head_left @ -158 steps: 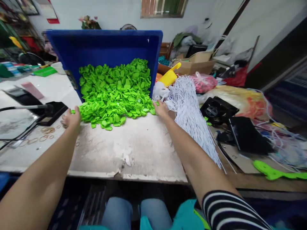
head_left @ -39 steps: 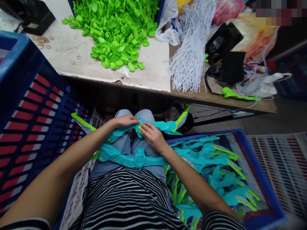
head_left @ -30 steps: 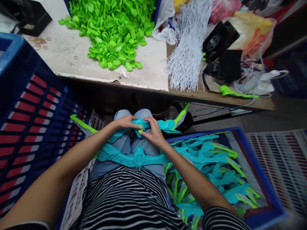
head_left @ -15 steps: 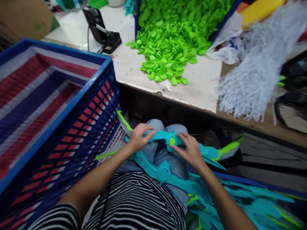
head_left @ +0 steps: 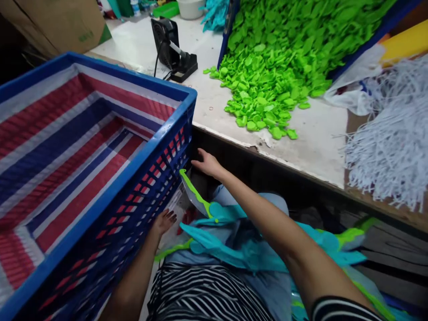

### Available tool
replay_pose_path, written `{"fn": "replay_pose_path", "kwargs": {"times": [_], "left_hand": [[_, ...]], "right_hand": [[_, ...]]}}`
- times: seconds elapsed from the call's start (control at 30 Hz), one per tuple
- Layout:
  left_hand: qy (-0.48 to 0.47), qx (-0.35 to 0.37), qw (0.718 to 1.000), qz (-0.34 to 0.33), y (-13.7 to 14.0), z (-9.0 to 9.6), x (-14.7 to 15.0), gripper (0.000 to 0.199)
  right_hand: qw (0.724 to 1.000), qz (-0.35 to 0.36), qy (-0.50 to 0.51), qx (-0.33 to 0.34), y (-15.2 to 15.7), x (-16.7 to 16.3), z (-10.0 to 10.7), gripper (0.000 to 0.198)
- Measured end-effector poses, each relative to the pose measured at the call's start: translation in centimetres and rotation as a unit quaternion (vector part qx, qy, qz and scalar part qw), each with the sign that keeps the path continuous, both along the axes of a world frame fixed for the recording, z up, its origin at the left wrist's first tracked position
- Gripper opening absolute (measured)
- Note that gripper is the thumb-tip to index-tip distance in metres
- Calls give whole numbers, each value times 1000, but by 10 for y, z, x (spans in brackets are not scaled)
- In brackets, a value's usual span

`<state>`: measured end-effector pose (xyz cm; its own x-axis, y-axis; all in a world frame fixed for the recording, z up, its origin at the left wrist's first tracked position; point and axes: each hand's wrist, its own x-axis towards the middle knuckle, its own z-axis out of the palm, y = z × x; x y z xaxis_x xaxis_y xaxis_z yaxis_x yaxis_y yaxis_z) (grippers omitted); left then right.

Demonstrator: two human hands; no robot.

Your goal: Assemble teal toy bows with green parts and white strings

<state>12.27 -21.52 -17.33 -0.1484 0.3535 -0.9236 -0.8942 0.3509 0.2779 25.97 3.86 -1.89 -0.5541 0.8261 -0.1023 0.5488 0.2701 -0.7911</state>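
Across my lap lie turquoise bow-shaped plastic pieces [head_left: 214, 247] with lime-green tips; my right forearm covers part of them. My right hand [head_left: 207, 164] is stretched out to the left, past the lap, near the corner of the blue crate [head_left: 174, 125]. Its thumb and fingers are apart, and I see nothing in them. Low beside the crate's slatted side is my left hand [head_left: 165, 221], fingers spread and holding nothing. A green tip [head_left: 195, 189] of one bow-shaped piece rises between the two hands.
Striped red, white and blue sheeting [head_left: 100, 147] lines the crate. On the bench [head_left: 317, 147] are a heap of lime-green plastic pieces [head_left: 267, 89], a small black fan [head_left: 170, 49] and a bundle of white strings [head_left: 394, 133]. A cardboard box [head_left: 63, 26] stands behind the crate.
Both hands have let go of the bow-shaped piece on my lap. The right hand has crossed left toward the crate corner; the left hand has dropped beside the crate. The view has turned left.
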Motion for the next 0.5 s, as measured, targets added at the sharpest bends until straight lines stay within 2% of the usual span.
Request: {"fn": "replay_pose_path", "kwargs": {"times": [0.1, 0.17, 0.23, 0.33, 0.5], "left_hand": [[19, 3, 993, 113, 12, -13, -1, 14], [18, -1, 987, 162, 17, -18, -6, 22], [11, -7, 982, 191, 20, -21, -13, 32], [-1, -17, 977, 214, 20, -23, -19, 44], [-6, -29, 976, 215, 19, -18, -21, 47]], "right_hand": [[993, -33, 26, -111, 12, -26, -26, 76], [985, -21, 80, -149, 14, -40, -41, 85], [981, 4, 122, -148, 14, -53, -54, 96], [982, 40, 135, -127, 13, -62, -67, 105], [988, 46, 111, -92, 10, -60, -73, 106]]}}
